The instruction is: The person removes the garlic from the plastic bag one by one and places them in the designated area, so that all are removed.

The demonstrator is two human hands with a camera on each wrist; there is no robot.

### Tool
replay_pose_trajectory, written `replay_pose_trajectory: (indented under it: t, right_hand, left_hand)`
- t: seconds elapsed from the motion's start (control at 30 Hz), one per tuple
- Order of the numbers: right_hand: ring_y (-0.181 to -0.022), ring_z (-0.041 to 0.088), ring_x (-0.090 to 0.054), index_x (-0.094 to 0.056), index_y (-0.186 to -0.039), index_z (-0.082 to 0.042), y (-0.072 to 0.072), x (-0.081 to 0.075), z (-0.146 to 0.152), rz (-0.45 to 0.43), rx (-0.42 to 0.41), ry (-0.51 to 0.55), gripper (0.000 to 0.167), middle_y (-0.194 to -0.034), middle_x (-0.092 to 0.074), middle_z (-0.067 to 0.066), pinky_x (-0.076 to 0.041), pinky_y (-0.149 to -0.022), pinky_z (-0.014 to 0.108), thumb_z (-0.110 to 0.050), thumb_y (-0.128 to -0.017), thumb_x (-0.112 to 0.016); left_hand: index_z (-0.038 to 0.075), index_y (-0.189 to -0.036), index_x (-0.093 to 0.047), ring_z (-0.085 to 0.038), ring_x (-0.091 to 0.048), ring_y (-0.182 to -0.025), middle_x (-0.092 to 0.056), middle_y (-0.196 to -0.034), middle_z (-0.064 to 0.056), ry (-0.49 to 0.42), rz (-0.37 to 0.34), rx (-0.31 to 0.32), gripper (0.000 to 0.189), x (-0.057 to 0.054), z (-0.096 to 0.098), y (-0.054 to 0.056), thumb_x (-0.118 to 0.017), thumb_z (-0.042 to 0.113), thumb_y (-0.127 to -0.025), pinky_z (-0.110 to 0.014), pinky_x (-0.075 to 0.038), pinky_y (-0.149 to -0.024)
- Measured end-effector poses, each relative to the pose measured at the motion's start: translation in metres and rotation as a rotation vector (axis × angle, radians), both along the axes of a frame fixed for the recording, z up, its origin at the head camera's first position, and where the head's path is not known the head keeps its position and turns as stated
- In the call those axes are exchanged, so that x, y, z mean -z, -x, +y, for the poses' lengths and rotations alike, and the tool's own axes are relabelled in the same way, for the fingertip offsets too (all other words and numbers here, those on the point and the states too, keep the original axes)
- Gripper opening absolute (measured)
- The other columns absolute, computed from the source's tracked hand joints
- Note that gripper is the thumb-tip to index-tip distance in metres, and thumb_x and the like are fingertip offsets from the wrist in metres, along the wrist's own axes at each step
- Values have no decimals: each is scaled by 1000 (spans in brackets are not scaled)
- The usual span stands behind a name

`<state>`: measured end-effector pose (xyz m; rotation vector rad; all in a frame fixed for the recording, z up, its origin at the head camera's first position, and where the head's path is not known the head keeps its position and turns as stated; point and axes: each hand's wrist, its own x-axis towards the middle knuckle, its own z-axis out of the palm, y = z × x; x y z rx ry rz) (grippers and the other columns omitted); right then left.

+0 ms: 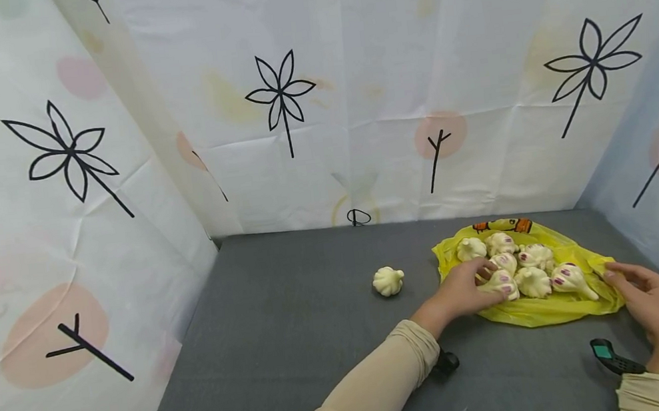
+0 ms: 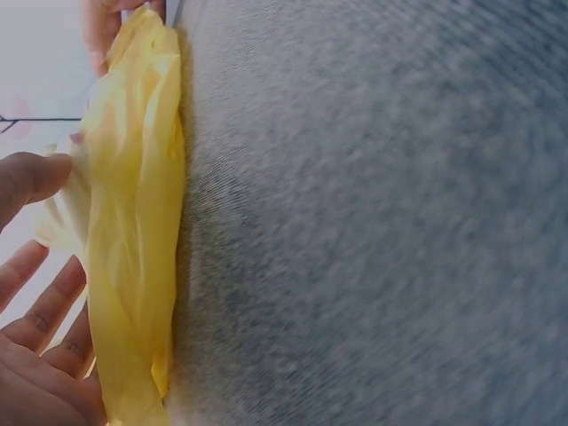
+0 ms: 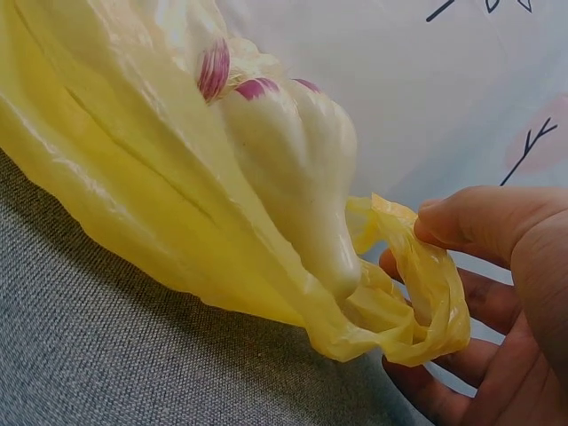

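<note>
A yellow plastic bag (image 1: 548,310) lies spread on the right of the table, with several white, purple-marked garlic bulbs (image 1: 534,282) on it. My left hand (image 1: 461,287) is at the bag's left side, its thumb and fingers around a garlic bulb (image 1: 502,283) at the near edge. In the left wrist view the thumb (image 2: 35,176) touches that bulb. At the right end, my right hand (image 1: 655,298) pinches the bag's gathered edge (image 3: 430,293) between thumb and fingers. A long-necked bulb (image 3: 302,169) lies beside that edge.
A single garlic bulb (image 1: 388,281) sits on the grey table (image 1: 282,331), left of the bag. Patterned white cloth (image 1: 357,129) stands behind the table and along both sides. Dark devices are strapped at both wrists, one with a green screen (image 1: 602,349).
</note>
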<state>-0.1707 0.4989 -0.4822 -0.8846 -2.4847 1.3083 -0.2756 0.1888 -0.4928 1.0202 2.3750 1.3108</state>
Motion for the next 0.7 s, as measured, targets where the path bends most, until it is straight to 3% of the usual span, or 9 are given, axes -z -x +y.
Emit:
replay_pose_trajectory:
  t: [0.13,0.23,0.3,0.47,0.57,0.7]
  right_hand:
    - [-158,45,-26,-57,-153,-33,2,-1,-1,-1,2,19,50,-117,-47,-33,-30,-126,64,-54,-108,-51]
    - [-158,47,-27,-54,-157,-25,5,0,-3,-7,23,12,55,-138,-56,-8,-31,-125,65,-51,-109,-49]
    - [-157,47,-29,-53,-158,-20,7,0,-5,-8,40,8,57,-151,-51,5,-31,-125,64,-49,-109,-49]
    - [-157,47,-31,-51,-160,-19,8,1,-9,-13,63,12,57,-156,-49,4,-31,-126,63,-47,-110,-48]
    - [-157,47,-30,-50,-160,-17,7,0,-10,-21,69,9,57,-164,-44,9,-31,-126,63,-46,-111,-47]
    - [-159,47,-27,-47,-161,-14,7,0,-10,-42,68,15,59,-173,-31,17,-29,-127,63,-45,-111,-46]
  left_hand:
    - [23,-137,-64,-2,-64,-112,-67,-128,8,-20,15,-16,47,-6,-5,1,-81,36,-95,-15,-54,-88]
    - [22,-140,-63,-2,-64,-112,-66,-130,7,-47,31,-14,49,-11,-10,1,-81,35,-96,-15,-54,-89]
    - [20,-141,-63,-2,-63,-113,-66,-131,5,-76,41,-2,49,-15,-14,1,-80,32,-96,-14,-53,-90]
    - [17,-140,-63,0,-63,-114,-67,-133,1,-129,132,19,46,-28,-27,1,-79,29,-98,-9,-50,-93]
    - [17,-140,-63,0,-64,-114,-68,-132,1,-145,198,0,46,-37,-36,1,-78,31,-99,-7,-49,-93]
    - [19,-139,-63,-3,-65,-115,-68,-132,0,-160,216,-45,46,-48,-50,0,-78,32,-98,-9,-50,-94]
